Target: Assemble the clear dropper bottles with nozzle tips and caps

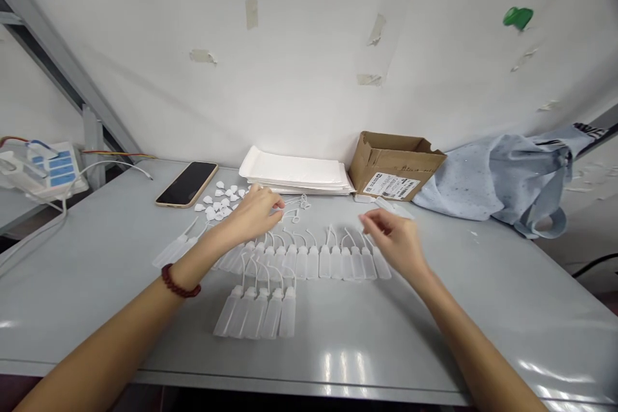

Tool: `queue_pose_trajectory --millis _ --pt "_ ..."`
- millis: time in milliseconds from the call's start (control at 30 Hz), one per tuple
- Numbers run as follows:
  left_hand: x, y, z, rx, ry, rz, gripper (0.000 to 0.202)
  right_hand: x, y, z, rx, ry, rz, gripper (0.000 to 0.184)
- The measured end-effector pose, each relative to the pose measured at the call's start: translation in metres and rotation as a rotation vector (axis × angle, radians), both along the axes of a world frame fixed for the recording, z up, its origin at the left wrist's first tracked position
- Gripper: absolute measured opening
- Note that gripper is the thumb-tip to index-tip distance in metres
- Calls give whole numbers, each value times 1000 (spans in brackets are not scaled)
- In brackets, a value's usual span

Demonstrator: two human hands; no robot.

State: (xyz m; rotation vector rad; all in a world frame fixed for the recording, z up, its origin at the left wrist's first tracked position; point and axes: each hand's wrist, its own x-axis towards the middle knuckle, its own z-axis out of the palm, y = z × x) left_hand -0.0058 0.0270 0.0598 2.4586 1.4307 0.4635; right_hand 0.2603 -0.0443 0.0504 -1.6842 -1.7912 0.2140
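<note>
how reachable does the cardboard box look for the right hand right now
Probably yes: the right hand is close in front of the cardboard box, with only low-lying bottles between them.

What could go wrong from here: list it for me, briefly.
The right hand is close to the right end of the long row of bottles; a brush could push them out of line.
The left forearm reaches across that row and might drag a bottle.
The small white pieces lie loose near the left hand; a nudge could scatter them.

White wall point(309, 103) w/ tape scraps point(252, 13); grey tabletop point(347, 318) w/ glare point(344, 367) nr front.
</note>
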Motion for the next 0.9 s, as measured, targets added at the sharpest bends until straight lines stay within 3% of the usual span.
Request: queue_pose_trajectory --millis 100,267,400,600,900 --pt "5 8 -6 -3 22 -47 24 31 19 -5 37 -113 -133 23" --pt "18 5 -19 44 65 -82 24 60 31 -16 -53 -283 -202 18" --pt "25 3 -23 94 99 -90 22 69 30 -17 -147 -354 -205 21" --pt "23 1 -19 123 68 -49 26 87 25 -7 -256 -410 -244 25" --pt "22 1 -27 74 129 -53 20 94 20 -6 -429 -363 -205 25"
